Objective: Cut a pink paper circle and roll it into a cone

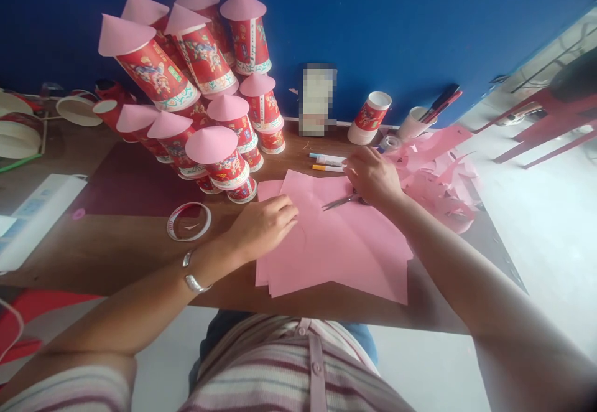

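A stack of pink paper sheets (345, 250) lies on the wooden table in front of me. My left hand (261, 225) rests on the sheets' left edge, fingers curled and pressing the paper down. My right hand (373, 175) is closed around the handles of a pair of scissors (339, 201), whose blades point left and lie on the top sheet. Two markers (326, 162) lie just beyond the paper, close to my right hand.
Several red paper cups with pink cone tops (200, 88) are stacked at the back left. A roll of tape (189, 221) lies left of the paper. Pink paper scraps (433, 175), an upright cup (369, 118) and a pen holder (413, 122) sit at the right. A white box (37, 216) is far left.
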Motion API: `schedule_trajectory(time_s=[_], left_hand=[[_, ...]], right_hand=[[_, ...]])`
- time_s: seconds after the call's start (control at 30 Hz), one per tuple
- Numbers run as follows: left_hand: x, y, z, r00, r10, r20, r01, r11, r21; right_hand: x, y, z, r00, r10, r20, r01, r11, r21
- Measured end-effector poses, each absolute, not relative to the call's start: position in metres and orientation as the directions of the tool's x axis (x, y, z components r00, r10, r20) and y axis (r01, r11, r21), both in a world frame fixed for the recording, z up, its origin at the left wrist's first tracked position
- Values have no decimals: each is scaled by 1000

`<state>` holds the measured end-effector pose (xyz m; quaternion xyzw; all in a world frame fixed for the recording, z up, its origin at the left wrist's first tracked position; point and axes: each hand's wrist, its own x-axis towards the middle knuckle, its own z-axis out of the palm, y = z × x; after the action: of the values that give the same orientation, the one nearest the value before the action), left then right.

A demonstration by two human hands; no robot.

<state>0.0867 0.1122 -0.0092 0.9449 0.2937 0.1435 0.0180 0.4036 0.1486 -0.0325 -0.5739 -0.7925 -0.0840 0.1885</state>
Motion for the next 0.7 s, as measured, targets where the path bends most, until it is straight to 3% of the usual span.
schedule_trajectory(time_s=[0.2,0.4,0.57,0.63,0.7], left_hand=[[93,118,-6,765,552,332,536,-831,148],[93,124,-6,724,608,324,559,-794,241],[94,125,-4,666,657,353,540,-751,379],[93,125,-4,647,676,354,532,-732,426],[93,126,-4,622,699,353,534,-709,461]], right_hand=[[403,195,-43,-290,907,306,944,323,-62],[417,216,-69,-343,858,383,896,421,-140],[412,203,-57,-309,813,494,909,405,-99],[405,187,-42,-205,830,518,928,333,-167],[398,167,-27,-70,886,457,899,255,-357]])
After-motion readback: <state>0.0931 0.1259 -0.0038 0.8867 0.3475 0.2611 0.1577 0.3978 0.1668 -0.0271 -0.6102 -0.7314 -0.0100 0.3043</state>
